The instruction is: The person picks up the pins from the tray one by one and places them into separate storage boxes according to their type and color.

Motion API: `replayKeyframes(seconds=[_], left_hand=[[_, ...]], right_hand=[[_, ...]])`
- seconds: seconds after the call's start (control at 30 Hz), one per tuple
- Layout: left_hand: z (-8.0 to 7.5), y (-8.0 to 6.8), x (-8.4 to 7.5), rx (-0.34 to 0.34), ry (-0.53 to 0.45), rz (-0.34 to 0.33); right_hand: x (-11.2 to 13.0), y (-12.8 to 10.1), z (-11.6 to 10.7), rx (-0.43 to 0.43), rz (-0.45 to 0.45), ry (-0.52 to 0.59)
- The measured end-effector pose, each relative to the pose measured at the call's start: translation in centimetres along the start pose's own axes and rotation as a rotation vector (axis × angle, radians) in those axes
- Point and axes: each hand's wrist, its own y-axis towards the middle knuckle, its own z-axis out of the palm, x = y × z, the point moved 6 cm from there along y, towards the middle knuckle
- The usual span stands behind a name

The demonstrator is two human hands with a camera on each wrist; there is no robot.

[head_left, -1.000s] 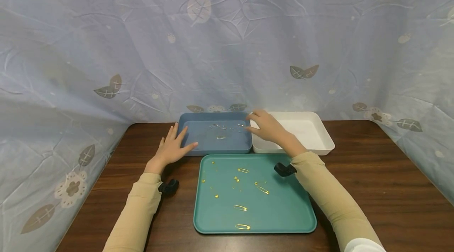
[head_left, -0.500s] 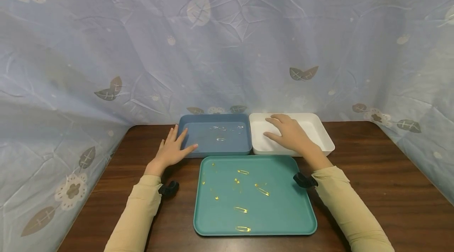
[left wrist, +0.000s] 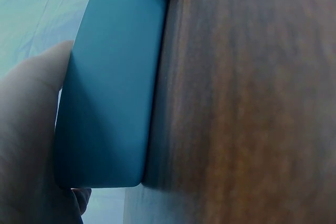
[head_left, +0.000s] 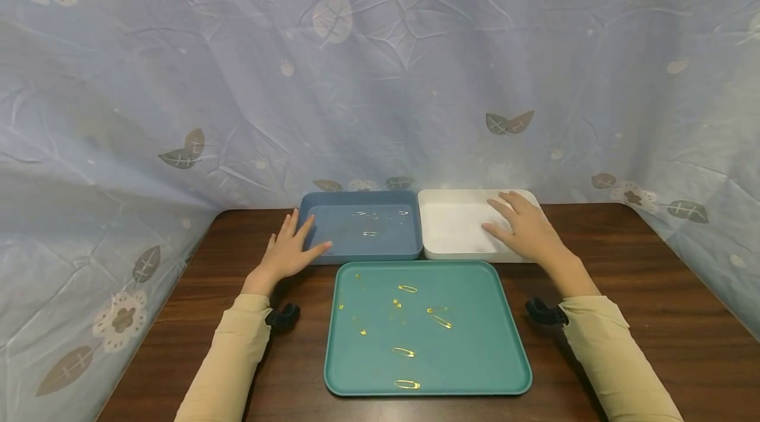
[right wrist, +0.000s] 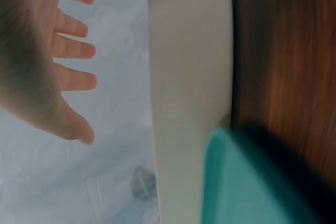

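My left hand (head_left: 285, 252) rests with spread fingers at the left front corner of the blue tray (head_left: 338, 250), its thumb over the near rim. In the left wrist view the thumb (left wrist: 39, 72) lies along the top of that tray's wall (left wrist: 113, 77). Several small safety pins (head_left: 369, 233) lie inside the blue tray. Over the right part of the white tray (head_left: 445, 244) hovers my right hand (head_left: 528, 231), fingers spread and holding nothing. The right wrist view shows those fingers (right wrist: 76, 48) apart, above the white tray's side (right wrist: 191, 77).
Nearer to me lies a green tray (head_left: 475, 369) with several gold safety pins (head_left: 406, 384) scattered on it, mostly in its left and middle parts. All trays stand on a dark wooden table (head_left: 641, 290). A patterned blue curtain (head_left: 380, 79) hangs behind.
My right hand has moved right, from the blue tray's right edge across to the white tray's right part. The left hand stays in place.
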Motion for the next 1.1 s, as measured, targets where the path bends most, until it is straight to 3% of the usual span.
replayKeyframes(seconds=[0.27, 0.57, 0.8, 0.9, 1.1], left_hand=[[-0.2, -0.1, 0.3, -0.015, 0.015, 0.001], [-0.8, -0.2, 0.0, -0.010, 0.066, 0.000], [-3.0, -0.5, -0.6, -0.077, 0.042, 0.027], [-4.4, -0.9, -1.3, -0.131, -0.017, 0.073], [-6.2, -2.4, -3.3, -0.177, -0.134, 0.139]], right_hand=[[-4.0, -1.0, 1.6, 0.163, 0.171, 0.039], [-6.2, -1.9, 2.7, 0.211, 0.228, 0.062], [-7.0, -2.7, 3.1, 0.274, 0.268, 0.098], [-7.3, -2.9, 3.2, 0.285, 0.277, 0.116], [-8.0, -3.3, 3.9, 0.311, 0.301, 0.143]])
